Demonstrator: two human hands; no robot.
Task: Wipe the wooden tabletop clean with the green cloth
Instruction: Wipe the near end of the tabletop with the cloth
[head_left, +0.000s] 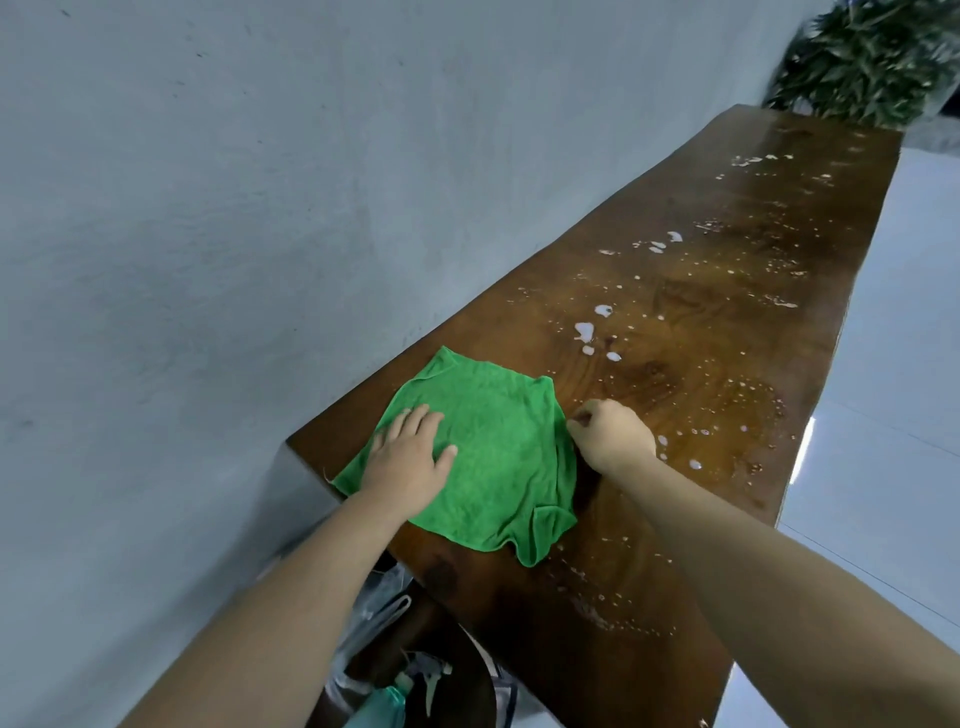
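Observation:
A green cloth (498, 457) lies spread flat on the near left part of a long dark wooden tabletop (701, 322). My left hand (408, 457) rests palm down on the cloth's left side, fingers apart. My right hand (610, 434) is at the cloth's right edge with its fingers curled and pinched on that edge. White foam blobs and droplets (592, 332) are scattered over the wood beyond the cloth, running toward the far end.
A grey wall (208, 234) runs along the table's left edge. A leafy plant (872, 57) stands past the far end. A pale floor (893, 364) lies to the right. Below the near corner are a spray bottle (395, 696) and plastic bags.

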